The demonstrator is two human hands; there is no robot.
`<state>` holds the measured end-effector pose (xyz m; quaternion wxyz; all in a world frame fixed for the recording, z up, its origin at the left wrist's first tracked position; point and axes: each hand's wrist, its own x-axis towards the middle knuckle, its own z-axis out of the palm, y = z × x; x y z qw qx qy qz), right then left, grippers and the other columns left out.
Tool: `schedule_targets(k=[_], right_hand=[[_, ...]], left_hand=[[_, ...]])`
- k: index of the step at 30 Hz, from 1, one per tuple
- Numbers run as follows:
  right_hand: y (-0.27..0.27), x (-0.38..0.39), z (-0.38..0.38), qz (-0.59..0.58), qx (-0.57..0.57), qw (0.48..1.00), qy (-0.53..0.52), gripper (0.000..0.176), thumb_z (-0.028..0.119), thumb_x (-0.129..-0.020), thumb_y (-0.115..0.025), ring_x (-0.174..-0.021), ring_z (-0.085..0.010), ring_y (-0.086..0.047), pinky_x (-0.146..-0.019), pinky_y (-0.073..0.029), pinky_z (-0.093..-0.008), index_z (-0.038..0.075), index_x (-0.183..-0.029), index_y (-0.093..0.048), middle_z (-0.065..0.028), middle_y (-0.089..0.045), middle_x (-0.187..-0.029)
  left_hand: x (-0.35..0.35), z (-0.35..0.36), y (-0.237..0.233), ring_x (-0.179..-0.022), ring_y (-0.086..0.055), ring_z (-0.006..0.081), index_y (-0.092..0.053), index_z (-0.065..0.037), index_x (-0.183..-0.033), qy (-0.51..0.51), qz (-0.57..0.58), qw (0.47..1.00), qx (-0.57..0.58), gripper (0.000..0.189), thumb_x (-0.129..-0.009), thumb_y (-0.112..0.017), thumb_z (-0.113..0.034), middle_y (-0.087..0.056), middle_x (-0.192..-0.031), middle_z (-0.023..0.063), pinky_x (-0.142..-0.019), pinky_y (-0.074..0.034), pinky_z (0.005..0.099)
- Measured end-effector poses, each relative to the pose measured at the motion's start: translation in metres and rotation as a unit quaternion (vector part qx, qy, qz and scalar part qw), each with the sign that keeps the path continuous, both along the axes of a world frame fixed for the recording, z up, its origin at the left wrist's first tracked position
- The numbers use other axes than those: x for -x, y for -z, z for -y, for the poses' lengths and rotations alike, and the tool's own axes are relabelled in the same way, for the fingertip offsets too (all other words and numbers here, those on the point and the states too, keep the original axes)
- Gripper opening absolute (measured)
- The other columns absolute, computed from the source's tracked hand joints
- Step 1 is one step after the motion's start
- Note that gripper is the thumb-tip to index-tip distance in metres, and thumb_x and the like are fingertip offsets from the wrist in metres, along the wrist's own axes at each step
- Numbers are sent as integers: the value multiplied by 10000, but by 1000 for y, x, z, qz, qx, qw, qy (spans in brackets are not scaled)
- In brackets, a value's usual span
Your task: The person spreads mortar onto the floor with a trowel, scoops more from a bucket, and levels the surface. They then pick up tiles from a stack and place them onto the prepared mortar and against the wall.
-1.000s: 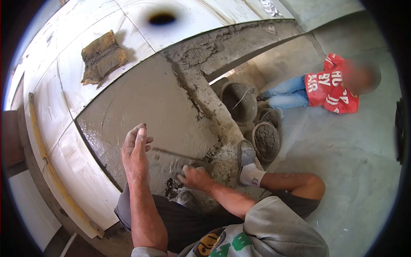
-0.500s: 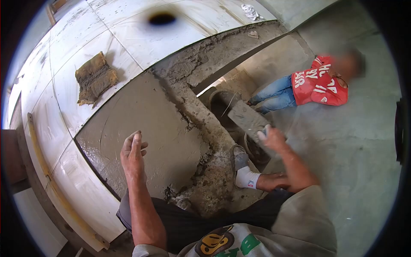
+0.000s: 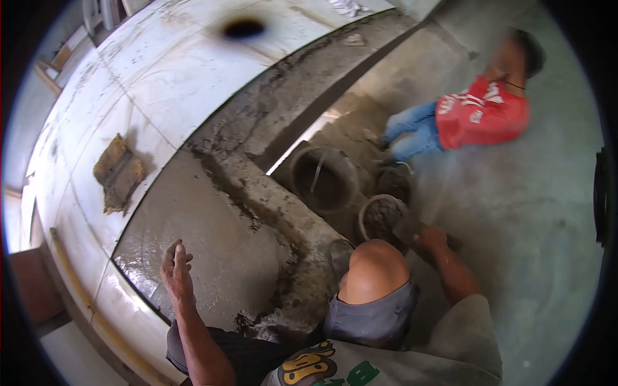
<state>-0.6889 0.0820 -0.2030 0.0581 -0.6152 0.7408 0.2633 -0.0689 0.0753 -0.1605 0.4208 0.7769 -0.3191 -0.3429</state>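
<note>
In my right hand, the fingers are wrapped round the handle of a plastering trowel. Its blade reaches over the edge of a bucket that holds grey mortar. My left hand is raised above the wet smooth mortar surface, fingers loosely parted and holding nothing. A rough, uncovered concrete strip runs between that surface and the buckets, beside my bent knee.
A large bucket and another bucket stand beyond the mortar one. White tiles bear a dirty sponge-like pad. A long yellowish bar lies at left. A person in a red shirt is at upper right.
My right hand has brought the trowel back and down from beside the large bucket to the mortar bucket. My knee has come into view, and the person's arms are raised toward the head.
</note>
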Motion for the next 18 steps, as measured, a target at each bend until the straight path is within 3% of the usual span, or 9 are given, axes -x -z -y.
schedule_targets(k=[3, 6, 9, 10, 11, 12, 14, 16, 18], right_hand=[[43, -1, 15, 21, -80, 996, 14, 346, 379, -792, -620, -861, -333, -672, -738, -534, -442, 66, -909, -706, -162, -685, -932], [136, 8, 20, -4, -82, 997, 3, 233, 307, -786, -597, -855, -260, -681, -717, -535, -388, 117, -816, -728, -97, -697, -871], [142, 19, 38, 61, -100, 993, 25, 263, 340, -798, -600, -886, -258, -678, -740, -533, -407, 118, -870, -722, -112, -691, -921], [163, 44, 21, 49, -107, 993, 6, 290, 363, -809, -600, -901, -271, -673, -765, -528, -414, 110, -898, -712, -124, -684, -953], [182, 67, 16, 35, -114, 993, -12, 320, 386, -820, -600, -917, -284, -669, -790, -522, -420, 101, -926, -702, -135, -677, -985], [161, 61, 27, 32, -117, 992, -28, 320, 386, -820, -600, -917, -284, -669, -790, -522, -420, 101, -926, -702, -135, -677, -985], [101, 44, 4, -55, 86, 989, -105, 373, 426, -829, -610, -938, -331, -657, -835, -508, -424, 92, -977, -684, -155, -663, -1025], [56, 57, 8, -5, 9, 997, -77, 383, 425, -825, -619, -966, -343, -645, -848, -503, -426, 86, -992, -680, -165, -660, -1025], [-1, 59, 21, 41, -60, 996, -54, 393, 424, -821, -627, -993, -355, -633, -861, -498, -427, 81, -1007, -677, -174, -657, -1025]], left_hand=[[-9, 0, 5, -840, -626, 192, -616, -16, -1176, -63, 43, 997, -34, 453, -918, -543, -381, -649, -996, 116, -724, -484, 324], [3, 14, 15, -834, -624, 189, -622, -34, -1174, -124, 32, 992, -22, 415, -922, -553, -356, -653, -995, 108, -720, -486, 329], [43, 37, 28, -841, -611, 186, -627, -37, -1175, -102, 17, 993, -50, 400, -928, -562, -346, -656, -959, 112, -743, -480, 317], [74, 49, 17, -863, -618, 209, -627, -45, -1171, -95, -7, 993, -66, 389, -928, -572, -343, -652, -1000, 128, -766, -492, 347], [88, 46, 40, -911, -625, 239, -624, -41, -1149, -26, 34, 997, -59, 368, -914, -600, -323, -632, -1071, 154, -808, -501, 375], [112, 45, 40, -936, -624, 260, -619, -36, -1134, 13, 52, 998, -38, 354, -905, -611, -306, -617, -1097, 166, -826, -501, 379], [148, 26, 6, -962, -623, 281, -614, -32, -1120, 47, 66, 996, -41, 341, -896, -623, -289, -603, -1123, 177, -845, -501, 384], [156, 20, -46, -996, -605, 311, -603, -25, -1110, 195, 92, 976, 20, 326, -875, -646, -246, -592, -1114, 184, -854, -500, 371], [140, 3, -90, -983, -605, 320, -603, -31, -1111, 168, 130, 977, 16, 315, -867, -655, -223, -595, -1107, 185, -843, -503, 378]])
